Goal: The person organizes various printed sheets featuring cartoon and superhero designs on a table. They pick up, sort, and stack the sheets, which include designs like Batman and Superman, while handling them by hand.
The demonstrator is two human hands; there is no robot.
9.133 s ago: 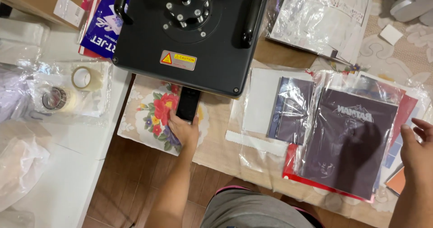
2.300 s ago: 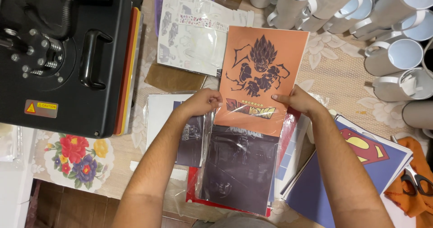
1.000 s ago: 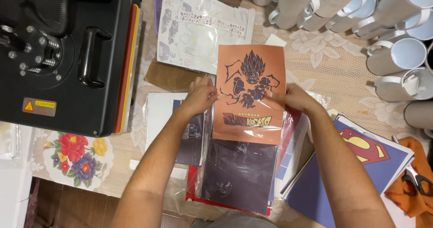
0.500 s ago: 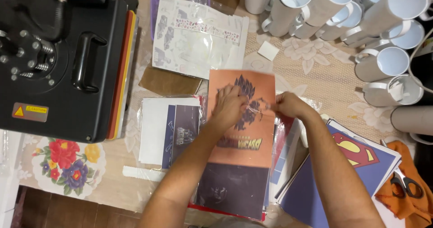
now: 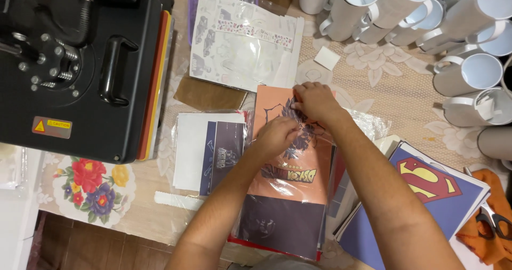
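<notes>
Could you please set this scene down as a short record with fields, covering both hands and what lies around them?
left hand: left hand pressed flat on the orange printed paper sheet
right hand: right hand pinching the sheet's upper edge
under the sheet: dark printed sheet in a clear sleeve
left of the hands: black heat press machine
upper right: white ceramic mugs lying on their sides
lower right: blue print with a red and yellow emblem; scissors on orange cloth
</notes>
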